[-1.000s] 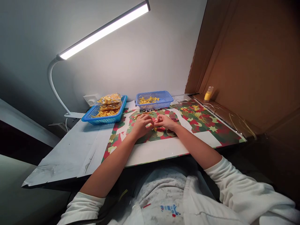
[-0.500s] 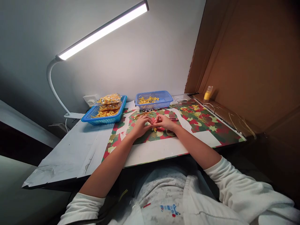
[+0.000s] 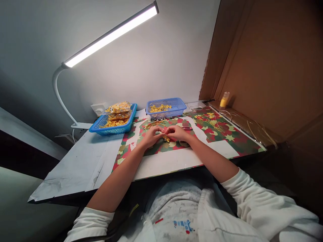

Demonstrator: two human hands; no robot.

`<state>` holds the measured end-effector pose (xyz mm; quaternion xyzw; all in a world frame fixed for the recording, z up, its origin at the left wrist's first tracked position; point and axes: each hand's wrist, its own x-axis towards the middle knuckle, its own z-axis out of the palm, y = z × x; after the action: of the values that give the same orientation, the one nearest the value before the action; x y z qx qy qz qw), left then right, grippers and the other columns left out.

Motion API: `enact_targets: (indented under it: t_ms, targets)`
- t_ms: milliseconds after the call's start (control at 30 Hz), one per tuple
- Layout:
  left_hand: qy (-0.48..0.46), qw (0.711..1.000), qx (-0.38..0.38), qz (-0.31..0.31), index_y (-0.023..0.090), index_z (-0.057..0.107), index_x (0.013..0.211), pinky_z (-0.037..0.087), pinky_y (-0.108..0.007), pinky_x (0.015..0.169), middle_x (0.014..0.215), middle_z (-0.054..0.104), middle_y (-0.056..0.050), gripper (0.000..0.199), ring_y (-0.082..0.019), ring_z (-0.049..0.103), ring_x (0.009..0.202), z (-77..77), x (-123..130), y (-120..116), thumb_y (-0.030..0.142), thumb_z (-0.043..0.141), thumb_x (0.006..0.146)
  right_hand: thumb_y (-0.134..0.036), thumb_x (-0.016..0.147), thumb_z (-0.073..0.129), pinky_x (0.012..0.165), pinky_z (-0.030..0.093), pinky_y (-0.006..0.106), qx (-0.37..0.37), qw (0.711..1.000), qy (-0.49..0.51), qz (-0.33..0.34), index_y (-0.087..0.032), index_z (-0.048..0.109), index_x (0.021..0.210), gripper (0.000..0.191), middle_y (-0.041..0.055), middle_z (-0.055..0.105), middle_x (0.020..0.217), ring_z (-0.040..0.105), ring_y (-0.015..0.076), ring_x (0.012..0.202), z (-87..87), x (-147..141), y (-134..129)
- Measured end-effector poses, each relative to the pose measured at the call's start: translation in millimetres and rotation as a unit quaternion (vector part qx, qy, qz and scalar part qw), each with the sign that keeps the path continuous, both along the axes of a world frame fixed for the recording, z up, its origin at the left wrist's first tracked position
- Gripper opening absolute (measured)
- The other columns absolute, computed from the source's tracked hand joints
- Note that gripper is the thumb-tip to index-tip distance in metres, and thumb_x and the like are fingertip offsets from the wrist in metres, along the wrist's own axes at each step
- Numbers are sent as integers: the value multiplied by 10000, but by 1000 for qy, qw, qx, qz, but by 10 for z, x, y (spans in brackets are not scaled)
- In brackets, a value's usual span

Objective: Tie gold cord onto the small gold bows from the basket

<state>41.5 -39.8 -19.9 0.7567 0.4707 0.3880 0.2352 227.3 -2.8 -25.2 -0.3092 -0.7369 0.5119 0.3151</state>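
Over the camouflage-patterned sheet, my left hand (image 3: 153,135) and my right hand (image 3: 177,132) meet with their fingertips pinched close together. A small gold bow (image 3: 166,138) hangs just below the fingertips, between the two hands. What exactly each pinch holds is too small to make out; a thin cord may run from the bow. Behind my left hand lies a bunch of gold cords (image 3: 154,124). A row of small silver bells (image 3: 158,119) sits beyond it. Close behind my right hand is a dark pink-edged tool (image 3: 187,128), partly covered.
A blue basket (image 3: 111,130) with bagged and loose gold bows stands at the left. Behind my hands is a periwinkle basket (image 3: 176,112) with gold bows. Gold cords (image 3: 214,122) lie at right, near a yellow-filled bottle (image 3: 224,100). A lamp (image 3: 111,37) arches overhead.
The fingers of my right hand have lowered slightly and closed in toward the left fingertips. The gold bow shows a little more clearly below them. The view has shifted slightly.
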Motion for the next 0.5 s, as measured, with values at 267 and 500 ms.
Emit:
enact_targets:
  t_ms: [267, 500]
  targets:
    - [-7, 1000, -11, 1, 188, 647, 760, 451, -329, 824, 899, 669, -55, 222, -200, 601, 892, -6, 1, -2, 410, 641, 771, -224, 720, 530, 562, 373, 217, 57, 995, -50, -58, -156, 712, 739, 195, 3, 653, 716, 519, 102, 607, -33, 1, 22]
    - [-11, 1000, -12, 10, 183, 639, 752, 459, -314, 774, 877, 661, -50, 210, -196, 597, 879, -10, 27, -1, 391, 645, 776, -278, 716, 607, 576, 372, 228, 99, 992, -50, -56, -166, 705, 700, 150, 18, 666, 738, 540, 119, 638, 3, -2, -24]
